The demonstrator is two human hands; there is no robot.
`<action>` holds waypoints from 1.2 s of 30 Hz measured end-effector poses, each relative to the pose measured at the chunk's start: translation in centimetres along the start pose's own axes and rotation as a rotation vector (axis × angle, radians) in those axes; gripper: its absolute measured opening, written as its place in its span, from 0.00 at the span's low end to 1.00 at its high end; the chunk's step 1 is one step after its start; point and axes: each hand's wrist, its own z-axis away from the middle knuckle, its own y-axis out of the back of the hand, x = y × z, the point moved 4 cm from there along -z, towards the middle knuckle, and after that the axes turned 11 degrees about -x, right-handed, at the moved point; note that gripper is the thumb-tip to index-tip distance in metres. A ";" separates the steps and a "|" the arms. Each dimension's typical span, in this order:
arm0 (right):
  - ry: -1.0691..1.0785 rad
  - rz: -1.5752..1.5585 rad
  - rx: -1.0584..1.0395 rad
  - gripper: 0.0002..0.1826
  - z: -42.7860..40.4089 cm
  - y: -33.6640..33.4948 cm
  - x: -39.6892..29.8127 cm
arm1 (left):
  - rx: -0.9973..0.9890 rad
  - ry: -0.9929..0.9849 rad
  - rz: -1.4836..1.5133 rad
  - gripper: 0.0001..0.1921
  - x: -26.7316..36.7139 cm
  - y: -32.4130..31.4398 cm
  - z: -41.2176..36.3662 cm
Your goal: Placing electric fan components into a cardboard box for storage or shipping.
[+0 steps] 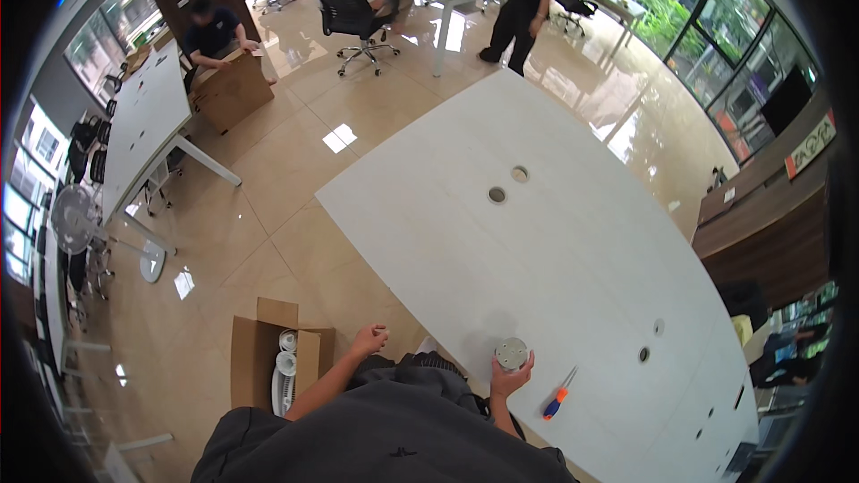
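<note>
My right hand (511, 379) holds a round grey disc-shaped part (511, 353) with small holes in its face, at the near edge of the white table (463, 241). A screwdriver (557, 397) with an orange and blue handle lies on the table to the right of that hand, its shaft pointing away from me. My left hand (371, 340) is off the table's edge, above the floor and near my lap, with its fingers curled. Something small and pale shows at its fingertips; I cannot tell what it is.
An open cardboard box (251, 349) with white rolled or tubular parts stands on the floor at my left. A standing fan (72, 218) and another white table (149, 121) are farther left. One person handles a large cardboard piece (235, 90); other people are beyond.
</note>
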 end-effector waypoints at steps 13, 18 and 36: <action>0.362 -0.182 -0.167 0.54 -3.6 -5.3 -18.3 | -0.392 -0.076 0.508 0.41 14.3 -3.8 1.7; 0.553 -0.232 -0.401 0.55 -0.3 -7.7 -24.3 | -0.508 -0.153 0.800 0.44 17.5 -2.3 5.7; 0.815 -0.338 -1.156 0.69 3.4 -10.0 -32.1 | -0.427 -0.435 0.917 0.24 11.9 5.0 10.6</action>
